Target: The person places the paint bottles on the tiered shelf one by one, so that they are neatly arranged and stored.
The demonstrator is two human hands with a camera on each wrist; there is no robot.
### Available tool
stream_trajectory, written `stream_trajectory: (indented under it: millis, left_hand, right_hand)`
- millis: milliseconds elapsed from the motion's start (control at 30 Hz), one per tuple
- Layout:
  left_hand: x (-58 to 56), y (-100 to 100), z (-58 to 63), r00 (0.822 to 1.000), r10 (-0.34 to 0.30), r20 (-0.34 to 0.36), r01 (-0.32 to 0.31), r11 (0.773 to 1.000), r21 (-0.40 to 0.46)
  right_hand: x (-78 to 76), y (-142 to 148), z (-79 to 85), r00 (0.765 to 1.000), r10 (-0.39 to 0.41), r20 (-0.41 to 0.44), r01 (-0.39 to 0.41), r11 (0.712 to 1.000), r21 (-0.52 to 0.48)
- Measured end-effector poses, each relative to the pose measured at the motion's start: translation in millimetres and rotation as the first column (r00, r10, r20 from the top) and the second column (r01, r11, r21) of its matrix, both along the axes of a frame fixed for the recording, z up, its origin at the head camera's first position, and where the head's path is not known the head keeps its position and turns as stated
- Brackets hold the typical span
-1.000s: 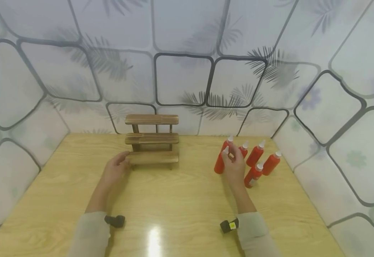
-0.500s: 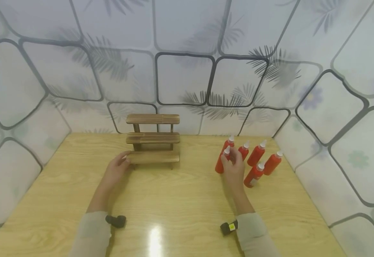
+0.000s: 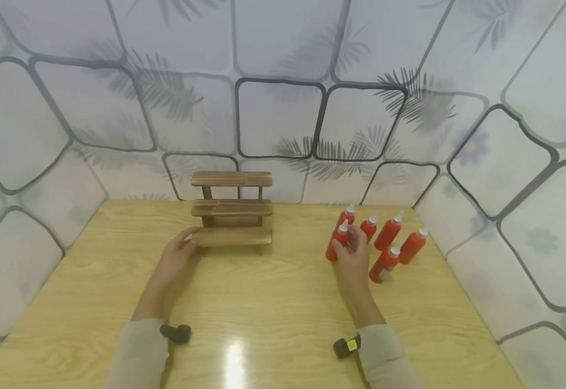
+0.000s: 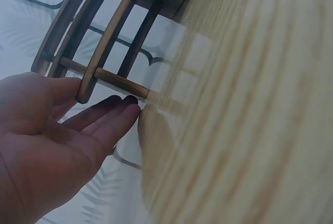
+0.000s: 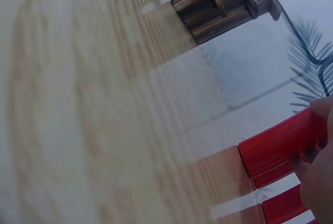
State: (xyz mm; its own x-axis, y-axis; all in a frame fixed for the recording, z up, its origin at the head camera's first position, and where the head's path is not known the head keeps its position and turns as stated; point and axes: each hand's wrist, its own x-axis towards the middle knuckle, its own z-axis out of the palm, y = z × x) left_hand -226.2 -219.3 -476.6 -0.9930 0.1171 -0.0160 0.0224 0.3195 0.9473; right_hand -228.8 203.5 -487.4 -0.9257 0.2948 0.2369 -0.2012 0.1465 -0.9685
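Observation:
A three-tier wooden stand point(image 3: 231, 236) stands at the back, left of the middle. My left hand point(image 3: 175, 256) is at the left end of its lowest plank; in the left wrist view, the thumb point(image 4: 65, 90) meets the plank's end and the other fingers reach under it, near the table. On the right, my right hand point(image 3: 354, 256) grips the upper body of a red squeeze bottle point(image 3: 337, 243) with a white pointed nozzle. That bottle point(image 5: 283, 143) appears upright on the table. My fingers hide part of its side.
Several more red bottles point(image 3: 411, 247) stand close behind and right of my right hand; the nearest point(image 3: 384, 266) is beside the wrist. Patterned walls point(image 3: 283, 119) edge the wood-grain table point(image 3: 263, 302) at the back and sides.
My right hand's fingers have slid down from around the bottle's nozzle to its upper body. The bottle seems to stay in place. My left hand remains at the stand.

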Motion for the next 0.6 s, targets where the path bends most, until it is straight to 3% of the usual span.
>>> stream_trajectory:
  millis: [400, 600]
  left_hand:
    - [-1.1, 1.5, -1.7, 1.000, -0.012, 0.009, 0.011, 0.999, 0.049]
    - [-0.9, -0.4, -5.1, 0.999, -0.012, 0.033, 0.009, 0.997, 0.076]
  right_hand:
    - [1.1, 1.2, 3.2, 0.999, 0.005, 0.048, -0.004, 1.000, -0.025]
    - [3.9, -2.8, 7.9, 0.996, 0.046, 0.071, -0.043, 0.998, -0.034]
